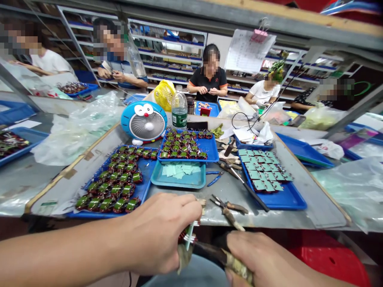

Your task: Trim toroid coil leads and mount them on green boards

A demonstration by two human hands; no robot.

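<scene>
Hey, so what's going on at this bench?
A person's left hand holds a green-faced wound part, and the right hand grips a wrapped-handle tool close to its wires. Green-topped coils fill much of the left blue tray; card-topped ones sit in the right blue tray.

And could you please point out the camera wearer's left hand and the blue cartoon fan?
Left hand (167, 227), head view: back of the hand.
Blue cartoon fan (149, 126), head view: central hub.
</scene>
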